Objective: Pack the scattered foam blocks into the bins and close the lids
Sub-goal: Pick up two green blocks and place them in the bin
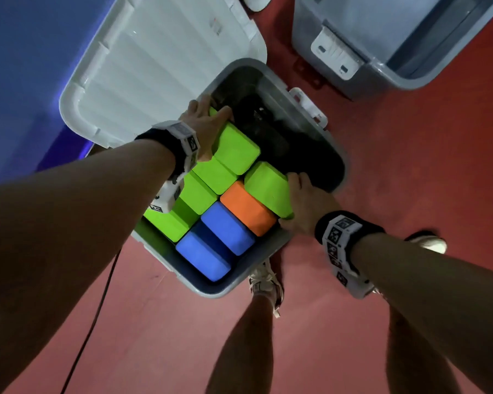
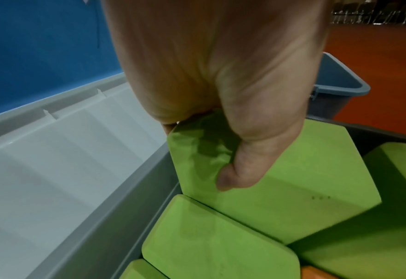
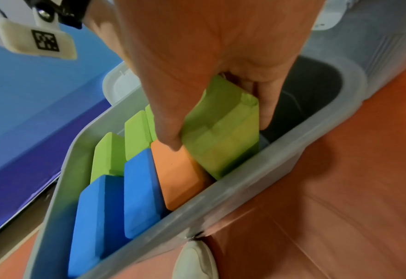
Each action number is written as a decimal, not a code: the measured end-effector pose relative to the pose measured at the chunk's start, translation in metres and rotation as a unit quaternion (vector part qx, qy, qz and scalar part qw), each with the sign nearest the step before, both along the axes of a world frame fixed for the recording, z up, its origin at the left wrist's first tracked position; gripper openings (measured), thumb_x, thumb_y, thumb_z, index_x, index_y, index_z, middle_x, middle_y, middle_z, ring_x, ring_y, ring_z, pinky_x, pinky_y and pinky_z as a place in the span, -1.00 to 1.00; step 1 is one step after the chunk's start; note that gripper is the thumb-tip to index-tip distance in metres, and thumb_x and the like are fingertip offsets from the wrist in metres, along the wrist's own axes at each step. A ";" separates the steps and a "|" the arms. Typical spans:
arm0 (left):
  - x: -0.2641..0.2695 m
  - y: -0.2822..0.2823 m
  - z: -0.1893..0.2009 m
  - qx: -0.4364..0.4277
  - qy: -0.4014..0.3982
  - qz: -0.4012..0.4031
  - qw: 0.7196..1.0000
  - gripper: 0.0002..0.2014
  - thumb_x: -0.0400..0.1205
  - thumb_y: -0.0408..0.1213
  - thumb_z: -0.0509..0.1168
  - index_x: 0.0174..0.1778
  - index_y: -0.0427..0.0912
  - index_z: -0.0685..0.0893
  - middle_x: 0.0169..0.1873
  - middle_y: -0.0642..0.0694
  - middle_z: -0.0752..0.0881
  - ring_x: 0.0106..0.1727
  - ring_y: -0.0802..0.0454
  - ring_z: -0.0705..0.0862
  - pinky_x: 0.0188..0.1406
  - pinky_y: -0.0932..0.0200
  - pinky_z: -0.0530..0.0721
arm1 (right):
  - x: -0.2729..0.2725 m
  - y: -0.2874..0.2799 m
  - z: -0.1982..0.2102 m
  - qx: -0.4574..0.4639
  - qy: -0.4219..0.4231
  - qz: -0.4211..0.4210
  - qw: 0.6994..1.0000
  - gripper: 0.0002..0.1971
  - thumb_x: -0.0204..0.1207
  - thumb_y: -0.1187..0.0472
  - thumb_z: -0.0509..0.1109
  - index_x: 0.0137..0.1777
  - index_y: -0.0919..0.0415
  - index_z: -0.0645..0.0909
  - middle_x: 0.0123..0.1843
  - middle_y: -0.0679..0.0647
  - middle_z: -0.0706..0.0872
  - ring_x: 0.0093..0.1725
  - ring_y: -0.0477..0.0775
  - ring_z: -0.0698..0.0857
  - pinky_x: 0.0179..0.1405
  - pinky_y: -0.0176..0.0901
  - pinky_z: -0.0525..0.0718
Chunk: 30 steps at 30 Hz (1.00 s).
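A grey bin (image 1: 271,253) stands on the red floor with its white lid (image 1: 160,66) swung open to the left. Inside stand several green blocks, an orange block (image 1: 246,207) and two blue blocks (image 1: 227,227), packed on edge. My left hand (image 1: 208,125) grips a green block (image 1: 235,149) at the bin's left side; the thumb and fingers (image 2: 235,179) pinch that green block (image 2: 292,188). My right hand (image 1: 302,203) grips another green block (image 1: 268,184) by the right wall, clasping this green block (image 3: 223,132) between thumb (image 3: 168,136) and fingers. The bin's far end is dark and holds no blocks.
A second grey bin (image 1: 404,44) with a white latch stands open at the upper right. A blue wall or mat (image 1: 20,81) runs along the left. My legs and white shoes (image 1: 264,280) stand just behind the bin. A black cable (image 1: 97,308) trails over the floor.
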<state>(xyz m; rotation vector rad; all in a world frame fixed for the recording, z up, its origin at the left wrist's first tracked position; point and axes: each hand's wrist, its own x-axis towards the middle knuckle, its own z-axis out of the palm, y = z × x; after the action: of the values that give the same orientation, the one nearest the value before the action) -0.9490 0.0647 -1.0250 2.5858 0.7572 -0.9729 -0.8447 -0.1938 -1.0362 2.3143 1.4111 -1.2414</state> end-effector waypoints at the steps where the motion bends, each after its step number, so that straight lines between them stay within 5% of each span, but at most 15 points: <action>1: 0.000 0.002 -0.005 -0.005 -0.002 -0.008 1.000 -0.11 0.20 -0.48 0.50 0.40 0.13 0.31 0.42 -0.28 0.25 0.34 -0.34 0.37 0.03 -0.22 0.65 | -0.001 0.001 -0.003 -0.006 0.004 -0.016 1.000 -0.05 0.23 -0.19 0.64 0.44 0.20 0.18 0.35 0.20 0.40 0.07 0.36 0.73 -0.04 0.10 0.68; 4: 0.001 0.003 -0.019 -0.019 0.022 -0.023 0.999 -0.12 0.23 -0.46 0.50 0.41 0.16 0.31 0.42 -0.26 0.23 0.38 -0.34 0.34 0.12 -0.24 0.62 | -0.004 0.007 -0.014 -0.024 0.018 -0.024 0.999 -0.08 0.30 -0.24 0.60 0.45 0.21 0.19 0.35 0.22 0.43 0.11 0.37 0.72 -0.03 0.07 0.64; 7: 0.000 0.004 -0.033 -0.047 0.096 -0.046 0.993 0.01 0.16 0.06 0.66 0.47 0.26 0.23 0.44 -0.25 0.17 0.46 -0.38 0.26 0.28 -0.32 0.54 | -0.017 0.012 -0.026 -0.028 0.008 0.030 0.999 -0.14 0.41 -0.32 0.48 0.46 0.23 0.20 0.33 0.22 0.47 0.12 0.35 0.73 -0.12 0.06 0.57; 9: -0.005 0.002 -0.045 -0.051 0.116 -0.046 0.991 0.01 0.16 0.47 0.48 0.51 0.36 0.21 0.49 -0.24 0.12 0.50 -0.42 0.20 0.40 -0.38 0.41 | -0.028 0.012 -0.038 -0.032 0.001 0.051 0.998 -0.15 0.50 -0.30 0.41 0.51 0.27 0.16 0.31 0.25 0.53 0.11 0.35 0.73 -0.15 0.06 0.54; 11: -0.012 -0.004 -0.054 -0.022 0.096 -0.030 0.995 -0.12 0.29 0.62 0.20 0.52 0.40 0.25 0.56 -0.22 0.10 0.55 -0.42 0.15 0.51 -0.38 0.27 | -0.034 0.015 -0.048 -0.043 0.003 0.045 0.998 -0.16 0.55 -0.24 0.39 0.56 0.31 0.12 0.31 0.27 0.56 0.13 0.36 0.73 -0.13 0.05 0.54; 14: -0.016 -0.014 -0.071 0.004 0.054 -0.028 0.998 -0.21 0.38 0.64 0.00 0.51 0.39 0.29 0.62 -0.20 0.09 0.61 -0.40 0.06 0.55 -0.39 0.16 | -0.033 0.019 -0.063 -0.072 0.012 0.025 0.997 -0.29 0.62 -0.03 0.38 0.56 0.34 0.14 0.35 0.29 0.58 0.21 0.37 0.70 -0.01 0.08 0.58; 21: -0.013 -0.017 -0.085 0.019 0.062 -0.019 0.998 -0.23 0.43 0.59 0.04 0.55 0.35 0.30 0.65 -0.17 0.08 0.65 -0.38 -0.02 0.59 -0.37 0.07 | -0.026 0.029 -0.086 -0.106 0.030 0.037 0.993 -0.31 0.68 0.00 0.31 0.60 0.40 0.13 0.42 0.33 0.55 0.35 0.39 0.62 0.23 0.19 0.60; 26: -0.020 -0.035 -0.076 0.062 0.016 -0.007 0.998 -0.35 0.54 0.43 0.12 0.54 0.28 0.39 0.64 -0.18 0.19 0.67 -0.42 -0.07 0.54 -0.54 -0.09 | -0.034 0.034 -0.081 -0.098 -0.049 0.061 0.992 -0.40 0.70 -0.01 0.29 0.59 0.31 0.23 0.40 0.21 0.60 0.34 0.28 0.66 0.15 0.10 0.61; 30: -0.025 -0.048 -0.071 0.078 -0.021 -0.004 0.997 -0.28 0.59 0.26 0.25 0.66 0.20 0.21 0.64 -0.15 0.24 0.71 -0.31 -0.06 0.51 -0.60 -0.18 | -0.031 0.040 -0.068 -0.099 -0.055 0.048 0.992 -0.48 0.62 -0.05 0.38 0.44 0.25 0.41 0.35 0.17 0.62 0.29 0.26 0.68 0.09 0.04 0.61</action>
<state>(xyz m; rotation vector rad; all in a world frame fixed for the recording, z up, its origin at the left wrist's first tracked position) -0.9737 0.0167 -1.0963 2.7350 0.8430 -0.8908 -0.8756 -0.1535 -1.1046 2.1215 1.2850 -1.1522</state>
